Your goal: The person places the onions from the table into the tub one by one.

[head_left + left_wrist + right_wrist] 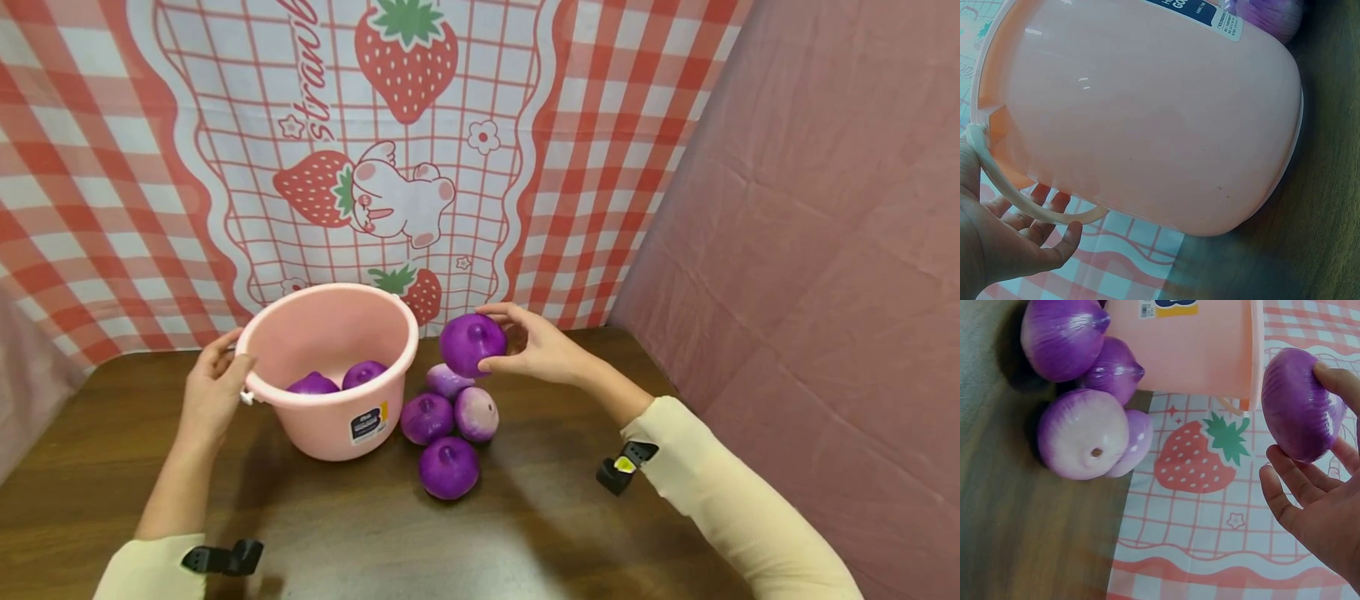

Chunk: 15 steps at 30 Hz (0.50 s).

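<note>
A pink bucket (pixel 315 429) stands on the table at left of centre in the head view. My left hand (pixel 210 392) grips its rim on the left side, and in the left wrist view the fingers curl beside the pale handle (pixel 1019 199). Two purple onions show inside, one (pixel 313 383) left of the other (pixel 364 372). Between thumb and fingers, my right hand (pixel 546 348) holds a purple onion (pixel 465 343) in the air, right of the bucket. Below it, several onions cluster on the table, including a pale-based one (pixel 1085 434) and a purple one (pixel 448 468) in front.
The brown wooden table (pixel 360 525) carries everything. Behind it hangs a red-and-white checked cloth (pixel 600 167) with strawberries printed on it. A plain pink cloth (pixel 810 208) hangs along the right side. The bucket touches or nearly touches the onion cluster.
</note>
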### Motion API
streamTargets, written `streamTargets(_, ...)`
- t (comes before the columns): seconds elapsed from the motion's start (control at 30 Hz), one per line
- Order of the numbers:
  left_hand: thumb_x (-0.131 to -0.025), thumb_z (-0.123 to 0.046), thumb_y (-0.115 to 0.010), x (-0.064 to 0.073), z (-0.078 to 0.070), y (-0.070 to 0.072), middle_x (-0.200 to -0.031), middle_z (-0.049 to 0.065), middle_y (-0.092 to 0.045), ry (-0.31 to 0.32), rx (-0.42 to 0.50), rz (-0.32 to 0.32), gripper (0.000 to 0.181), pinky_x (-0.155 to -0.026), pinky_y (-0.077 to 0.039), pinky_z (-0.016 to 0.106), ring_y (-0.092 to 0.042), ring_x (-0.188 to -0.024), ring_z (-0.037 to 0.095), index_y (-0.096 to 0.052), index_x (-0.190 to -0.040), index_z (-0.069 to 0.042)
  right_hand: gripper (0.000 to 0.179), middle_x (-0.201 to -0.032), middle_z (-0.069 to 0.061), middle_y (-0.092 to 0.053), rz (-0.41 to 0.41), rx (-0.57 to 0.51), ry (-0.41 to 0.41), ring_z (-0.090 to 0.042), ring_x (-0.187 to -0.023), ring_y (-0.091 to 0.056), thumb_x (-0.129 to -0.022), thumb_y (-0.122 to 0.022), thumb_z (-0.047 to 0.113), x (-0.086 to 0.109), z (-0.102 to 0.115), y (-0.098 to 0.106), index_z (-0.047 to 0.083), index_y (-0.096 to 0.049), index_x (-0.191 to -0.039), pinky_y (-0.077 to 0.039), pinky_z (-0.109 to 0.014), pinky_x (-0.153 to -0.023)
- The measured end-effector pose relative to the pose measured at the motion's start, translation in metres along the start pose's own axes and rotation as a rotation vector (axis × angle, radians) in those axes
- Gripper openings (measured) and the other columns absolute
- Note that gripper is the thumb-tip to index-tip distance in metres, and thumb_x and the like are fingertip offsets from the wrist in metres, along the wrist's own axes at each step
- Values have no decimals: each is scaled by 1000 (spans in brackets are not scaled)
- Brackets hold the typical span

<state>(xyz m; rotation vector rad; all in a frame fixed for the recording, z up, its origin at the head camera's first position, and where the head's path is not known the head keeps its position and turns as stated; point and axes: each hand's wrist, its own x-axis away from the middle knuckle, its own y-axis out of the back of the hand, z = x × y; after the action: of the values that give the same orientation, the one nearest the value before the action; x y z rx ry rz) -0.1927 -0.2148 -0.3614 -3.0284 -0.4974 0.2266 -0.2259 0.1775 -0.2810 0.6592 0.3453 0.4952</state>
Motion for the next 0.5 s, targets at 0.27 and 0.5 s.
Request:
streamTargets(0.27,-91,-8,-53,0,0,1,-77,-23,-61,14,-29,-5,32,-58,-45,8,-56,-66,-5,-51,-116,-28,68,-125,-9,-55,-7,-26,5,-22,-104,-59,-76,-77,21,-10,8,-1,16,-44,-135,-53,-37,-87)
streamTargets(0.5,-91,-10,-53,0,0,1,-77,-23,-60,7,-42,-2,31,-58,-44,8,-56,-66,-5,-51,-114,-29,68,-125,-7,-54,-17,16,20,-20,-103,-58,-75,-78,26,-18,14,-3,20,-45,-134,-53,-36,-84)
